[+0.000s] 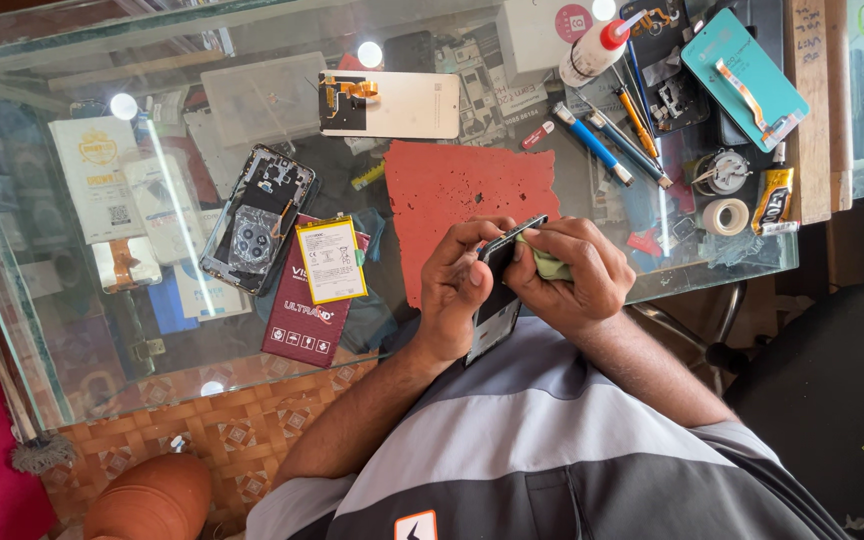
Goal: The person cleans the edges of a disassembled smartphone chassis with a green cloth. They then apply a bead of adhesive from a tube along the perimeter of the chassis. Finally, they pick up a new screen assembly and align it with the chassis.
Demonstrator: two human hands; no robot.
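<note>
Here, a glass counter (72, 330) is carrying a rough red mat (462, 200) just beyond the fingers. The left hand (455, 285) is curling around a slim dark phone frame (497, 300), while the right hand (572, 275) is pinching a soft green cloth (550, 265) against its top edge. A flat yellow-labelled battery (331, 260) is lying well left of them.

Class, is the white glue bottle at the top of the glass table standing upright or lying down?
Lying down: the glue bottle rests on its side, red cap pointing right.

Glossy glass table (72, 330), rough matt red mat (452, 200), soft green cloth (550, 265).
</note>
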